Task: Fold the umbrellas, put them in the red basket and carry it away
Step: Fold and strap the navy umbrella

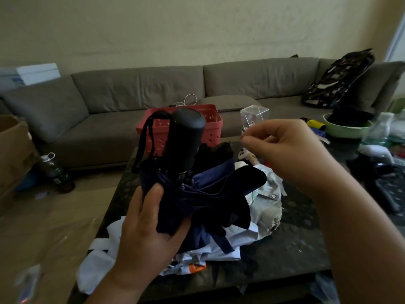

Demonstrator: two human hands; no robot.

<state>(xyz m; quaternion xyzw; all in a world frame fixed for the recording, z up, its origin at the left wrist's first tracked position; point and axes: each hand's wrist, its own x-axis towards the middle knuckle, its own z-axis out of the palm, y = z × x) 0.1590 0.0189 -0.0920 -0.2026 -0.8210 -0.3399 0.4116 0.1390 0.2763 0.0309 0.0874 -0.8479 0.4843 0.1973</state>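
Observation:
My left hand [144, 227] grips a navy folding umbrella [197, 194] round its bunched canopy, with the black handle [186, 139] and wrist strap pointing up. My right hand [291, 150] is raised to its right, thumb and forefinger pinching a thin tip at the edge of the canopy. The red basket [210, 123] stands on the table right behind the umbrella, partly hidden by the handle. A pale blue-and-white umbrella [219, 249] lies crumpled under the navy one. Another pale one [267, 207] lies to its right.
All this is over a dark stone table [295, 238]. A clear plastic box [254, 115] and a green bowl [346, 130] stand at the back right. A grey sofa [131, 95] runs behind, with a bottle [57, 172] and a cardboard box [13, 145] on the floor at left.

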